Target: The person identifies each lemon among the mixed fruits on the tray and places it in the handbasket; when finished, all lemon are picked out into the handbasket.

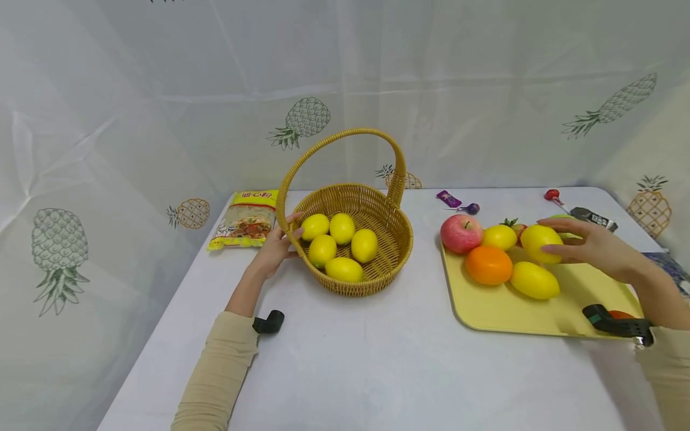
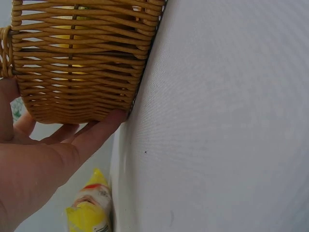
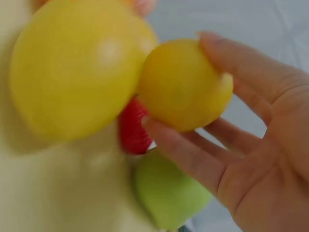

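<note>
A round wicker basket [image 1: 358, 287] with a tall handle stands on the table, several yellow lemons [image 1: 345, 270] inside it. My left hand [image 1: 274, 250] holds its left side by the handle's foot, fingers against the weave [image 2: 77, 92]. At the right, my right hand [image 1: 584, 244] holds a lemon [image 1: 541, 243] between thumb and fingers above the yellow tray [image 1: 501, 314]. Below that lemon, on the tray, lie another lemon [image 1: 535, 281], an orange [image 1: 488, 265], a smaller lemon [image 1: 499, 237] and a pink-red apple [image 1: 462, 233]. A red strawberry [image 3: 135, 126] and a green fruit [image 3: 169, 191] are partly hidden.
A yellow-and-clear food packet [image 1: 245, 219] lies left of the basket. Behind the tray are a purple-wrapped candy [image 1: 448, 199], a purple lollipop [image 1: 472, 208], a red lollipop [image 1: 552, 194] and a dark wrapper [image 1: 593, 218]. A pineapple-print curtain [image 1: 345, 72] hangs behind the table.
</note>
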A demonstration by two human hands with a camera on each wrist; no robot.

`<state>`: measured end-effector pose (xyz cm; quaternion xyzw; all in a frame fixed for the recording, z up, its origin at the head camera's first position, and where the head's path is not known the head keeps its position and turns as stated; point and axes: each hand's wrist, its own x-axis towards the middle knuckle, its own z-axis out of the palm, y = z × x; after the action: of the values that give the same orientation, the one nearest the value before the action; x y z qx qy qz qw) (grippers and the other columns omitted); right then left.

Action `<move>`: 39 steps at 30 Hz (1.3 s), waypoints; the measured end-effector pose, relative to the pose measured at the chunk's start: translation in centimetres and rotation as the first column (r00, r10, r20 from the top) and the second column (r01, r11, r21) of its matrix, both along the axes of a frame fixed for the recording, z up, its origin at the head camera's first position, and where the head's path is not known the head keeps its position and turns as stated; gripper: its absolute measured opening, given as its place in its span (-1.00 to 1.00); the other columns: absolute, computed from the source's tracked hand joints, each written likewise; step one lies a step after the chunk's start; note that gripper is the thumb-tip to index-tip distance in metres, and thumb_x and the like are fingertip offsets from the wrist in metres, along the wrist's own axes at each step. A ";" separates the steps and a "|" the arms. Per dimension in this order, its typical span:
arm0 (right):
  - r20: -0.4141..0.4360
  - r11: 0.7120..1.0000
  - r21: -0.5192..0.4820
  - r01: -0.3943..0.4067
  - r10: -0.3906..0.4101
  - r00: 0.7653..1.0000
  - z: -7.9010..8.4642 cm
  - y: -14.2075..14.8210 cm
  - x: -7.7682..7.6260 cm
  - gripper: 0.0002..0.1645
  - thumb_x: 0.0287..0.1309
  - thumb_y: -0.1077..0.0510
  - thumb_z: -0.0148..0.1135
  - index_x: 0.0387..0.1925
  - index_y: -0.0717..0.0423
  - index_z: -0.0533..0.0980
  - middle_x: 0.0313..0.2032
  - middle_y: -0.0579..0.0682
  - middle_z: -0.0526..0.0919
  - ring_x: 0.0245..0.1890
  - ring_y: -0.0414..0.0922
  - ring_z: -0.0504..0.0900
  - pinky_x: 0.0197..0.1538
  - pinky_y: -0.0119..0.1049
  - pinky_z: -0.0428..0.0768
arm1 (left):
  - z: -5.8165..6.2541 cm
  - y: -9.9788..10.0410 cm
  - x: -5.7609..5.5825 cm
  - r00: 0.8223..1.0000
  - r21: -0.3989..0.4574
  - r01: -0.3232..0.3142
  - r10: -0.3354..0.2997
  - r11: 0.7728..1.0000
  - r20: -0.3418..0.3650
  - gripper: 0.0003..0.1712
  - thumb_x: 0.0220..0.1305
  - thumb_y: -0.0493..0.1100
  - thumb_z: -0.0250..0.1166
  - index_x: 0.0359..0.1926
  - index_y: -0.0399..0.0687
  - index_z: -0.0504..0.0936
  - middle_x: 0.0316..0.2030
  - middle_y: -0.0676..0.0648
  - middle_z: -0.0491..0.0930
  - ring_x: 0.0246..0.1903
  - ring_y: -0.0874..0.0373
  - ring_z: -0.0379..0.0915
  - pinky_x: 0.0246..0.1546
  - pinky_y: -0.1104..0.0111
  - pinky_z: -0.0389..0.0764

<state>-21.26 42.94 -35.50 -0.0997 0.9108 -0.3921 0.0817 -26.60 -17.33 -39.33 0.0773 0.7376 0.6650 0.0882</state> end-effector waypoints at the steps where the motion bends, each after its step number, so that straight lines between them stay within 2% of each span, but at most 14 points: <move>1: -0.004 1.000 -0.010 0.015 -0.015 1.000 0.4 0.0 0.0 -0.34 0.35 0.14 0.17 0.39 0.15 0.19 0.19 0.03 0.22 -0.18 -0.45 0.53 -0.21 -0.38 0.65 | 0.0 0.0 0.0 1.000 -0.001 0.000 0.000 1.000 0.000 -0.42 0.52 -0.18 -0.02 0.49 0.01 0.13 0.47 -0.18 -0.08 0.34 -0.20 0.07 0.13 -0.16 0.39; 5: -0.023 0.997 -0.079 0.023 -0.024 0.999 2.2 -0.6 -0.3 -0.37 0.41 0.18 0.07 0.43 -0.04 0.17 0.20 -0.16 0.21 -0.14 -0.44 0.52 -0.20 -0.43 0.63 | 0.0 0.0 -0.1 1.000 -0.002 0.002 -0.002 1.000 -0.004 -0.43 0.53 -0.19 -0.04 0.49 -0.01 0.12 0.47 -0.19 -0.07 0.34 -0.22 0.05 0.13 -0.19 0.38; 9: -0.022 0.979 -0.197 -0.050 0.047 0.999 3.8 -2.4 -0.5 -0.40 0.43 0.27 -0.03 0.43 -0.10 0.19 0.21 -0.25 0.21 -0.03 -0.42 0.47 -0.16 -0.45 0.61 | 0.0 0.0 -0.1 1.000 -0.004 0.001 -0.001 1.000 -0.007 -0.43 0.53 -0.20 -0.04 0.49 -0.02 0.12 0.47 -0.19 -0.07 0.35 -0.23 0.05 0.13 -0.20 0.37; 14: 0.036 0.945 -0.300 -0.132 0.149 0.988 5.3 -6.5 -1.1 -0.42 0.43 0.27 -0.03 0.39 -0.19 0.23 0.21 -0.12 0.24 -0.02 -0.23 0.54 -0.09 -0.37 0.63 | -0.1 -0.2 0.0 1.000 -0.004 -0.002 0.002 1.000 -0.008 -0.42 0.53 -0.19 -0.03 0.49 -0.01 0.12 0.47 -0.19 -0.07 0.34 -0.21 0.06 0.13 -0.17 0.39; 17: 0.081 0.944 -0.292 -0.156 0.187 0.979 5.9 -9.5 -1.6 -0.43 0.40 0.19 0.05 0.37 -0.21 0.26 0.28 0.00 0.22 -0.02 -0.15 0.55 -0.06 -0.28 0.63 | -0.2 -0.2 -0.1 1.000 -0.001 0.000 0.000 1.000 -0.010 -0.41 0.52 -0.17 -0.01 0.49 0.00 0.11 0.47 -0.19 -0.07 0.34 -0.19 0.06 0.12 -0.16 0.40; 20: 0.118 0.942 -0.266 -0.206 0.244 0.962 6.3 -12.7 -2.2 -0.40 0.36 0.13 0.13 0.38 -0.09 0.26 0.33 0.13 0.20 0.01 -0.07 0.53 -0.03 -0.23 0.62 | -0.2 -0.2 -0.1 1.000 0.002 0.003 -0.003 1.000 -0.013 -0.39 0.51 -0.13 0.02 0.49 0.01 0.11 0.46 -0.20 -0.06 0.34 -0.18 0.07 0.11 -0.15 0.41; 24: 0.163 0.914 -0.270 -0.304 0.354 0.921 6.2 -16.9 -3.5 -0.35 0.29 0.11 0.22 0.36 0.06 0.26 0.32 0.20 0.24 0.04 0.10 0.50 0.00 -0.16 0.61 | -0.2 -0.1 -0.1 1.000 0.001 0.002 -0.002 1.000 -0.013 -0.39 0.50 -0.10 0.05 0.49 0.04 0.14 0.46 -0.19 -0.05 0.32 -0.18 0.10 0.10 -0.13 0.43; 27: 0.190 0.891 -0.258 -0.375 0.427 0.884 5.8 -19.7 -4.6 -0.31 0.26 0.07 0.26 0.36 0.05 0.26 0.32 0.19 0.26 0.12 0.16 0.45 0.00 -0.10 0.61 | -0.1 -0.1 -0.1 1.000 -0.006 -0.002 0.002 1.000 -0.015 -0.39 0.50 -0.11 0.05 0.48 0.04 0.14 0.46 -0.18 -0.04 0.32 -0.17 0.11 0.10 -0.12 0.44; 30: 0.216 0.871 -0.227 -0.435 0.480 0.850 5.3 -22.4 -5.4 -0.29 0.23 0.00 0.30 0.36 0.00 0.29 0.32 0.13 0.29 0.18 0.13 0.40 -0.01 -0.09 0.61 | -0.1 -0.1 -0.1 1.000 -0.009 0.000 0.000 1.000 -0.017 -0.40 0.50 -0.11 0.04 0.49 0.04 0.14 0.46 -0.16 -0.04 0.32 -0.17 0.11 0.10 -0.13 0.43; 34: 0.293 0.851 -0.196 -0.487 0.525 0.799 4.8 -25.5 -6.4 -0.29 0.17 -0.01 0.36 0.32 -0.04 0.34 0.30 0.07 0.33 0.12 0.06 0.43 -0.02 -0.11 0.62 | -0.2 -0.1 -0.2 1.000 -0.002 0.005 -0.005 1.000 -0.016 -0.40 0.50 -0.11 0.04 0.48 0.02 0.14 0.46 -0.18 -0.05 0.33 -0.17 0.09 0.10 -0.14 0.44; 37: 0.360 0.842 -0.165 -0.514 0.536 0.763 4.2 -27.2 -7.1 -0.29 0.13 -0.02 0.39 0.30 -0.05 0.36 0.28 0.13 0.33 0.04 0.04 0.48 -0.04 -0.14 0.62 | -0.2 -0.1 -0.1 1.000 0.002 0.006 -0.006 1.000 -0.014 -0.39 0.50 -0.10 0.05 0.48 0.02 0.14 0.46 -0.19 -0.05 0.33 -0.17 0.08 0.09 -0.13 0.44; 39: 0.382 0.838 -0.150 -0.524 0.538 0.751 3.8 -28.0 -7.5 -0.28 0.11 -0.02 0.41 0.29 -0.07 0.38 0.27 0.15 0.32 0.02 0.01 0.49 -0.04 -0.16 0.62 | -0.2 0.0 0.0 1.000 0.002 0.003 -0.003 1.000 -0.014 -0.40 0.50 -0.11 0.05 0.48 0.02 0.15 0.46 -0.18 -0.04 0.33 -0.17 0.09 0.09 -0.12 0.45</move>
<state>-28.81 14.98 -31.71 -0.2712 0.8003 -0.3796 0.3767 -26.64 -17.36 -39.49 0.0832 0.7375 0.6649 0.0840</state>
